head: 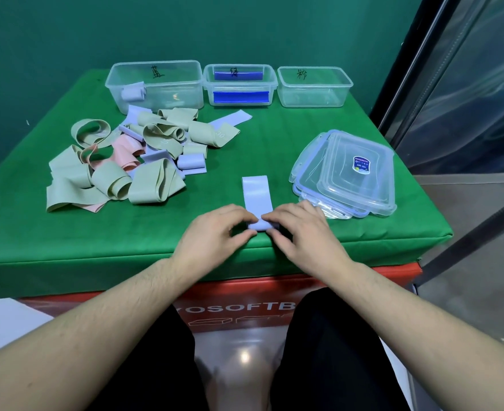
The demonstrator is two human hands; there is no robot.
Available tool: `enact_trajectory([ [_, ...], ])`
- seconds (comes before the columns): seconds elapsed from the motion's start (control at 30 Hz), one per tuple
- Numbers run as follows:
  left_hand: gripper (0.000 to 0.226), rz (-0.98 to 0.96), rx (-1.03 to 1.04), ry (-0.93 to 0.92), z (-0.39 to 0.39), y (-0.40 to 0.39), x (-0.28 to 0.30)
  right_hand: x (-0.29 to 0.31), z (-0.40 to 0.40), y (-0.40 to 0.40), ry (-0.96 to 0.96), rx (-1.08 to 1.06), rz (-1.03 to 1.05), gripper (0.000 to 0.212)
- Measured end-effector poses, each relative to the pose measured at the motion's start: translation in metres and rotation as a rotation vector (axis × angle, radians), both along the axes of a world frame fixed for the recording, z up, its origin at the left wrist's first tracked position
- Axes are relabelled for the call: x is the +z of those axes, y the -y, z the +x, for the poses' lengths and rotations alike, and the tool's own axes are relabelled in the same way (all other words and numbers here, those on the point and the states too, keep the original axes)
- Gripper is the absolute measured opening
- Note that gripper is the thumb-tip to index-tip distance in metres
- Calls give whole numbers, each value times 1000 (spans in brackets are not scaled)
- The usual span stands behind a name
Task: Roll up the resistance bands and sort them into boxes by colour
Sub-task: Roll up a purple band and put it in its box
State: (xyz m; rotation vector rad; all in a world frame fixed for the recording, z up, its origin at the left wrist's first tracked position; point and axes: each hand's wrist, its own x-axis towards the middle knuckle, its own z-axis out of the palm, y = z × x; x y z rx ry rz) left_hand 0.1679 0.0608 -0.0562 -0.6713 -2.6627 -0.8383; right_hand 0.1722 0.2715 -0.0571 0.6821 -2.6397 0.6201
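Note:
A pale blue resistance band (256,192) lies flat near the table's front edge, its near end curled into a small roll. My left hand (215,232) pinches that roll from the left and my right hand (301,229) pinches it from the right. A heap of green, pink and pale blue bands (126,161) lies at the left. Three clear boxes stand along the back: the left box (155,84) holds one rolled pale blue band (132,91), the middle box (240,84) has blue clips, and the right box (314,87) holds nothing.
A stack of clear lids (348,176) sits at the right, close to my right hand. The green table cover (274,137) ends at a front edge just under my hands. A dark frame and glass stand to the right.

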Motion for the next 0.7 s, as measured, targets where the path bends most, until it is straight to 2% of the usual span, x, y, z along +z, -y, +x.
enact_trajectory([
  [0.27,18,24,16,0,10,0,-7,2,10,-1,-7,-2,-8,20],
  [0.47,24,0,14,37,4,1,-3,3,5,4,-6,-42,68,25],
  [0.7,26,56,19,55,1,0,-4,10,0,5,55,-64,15,23],
])
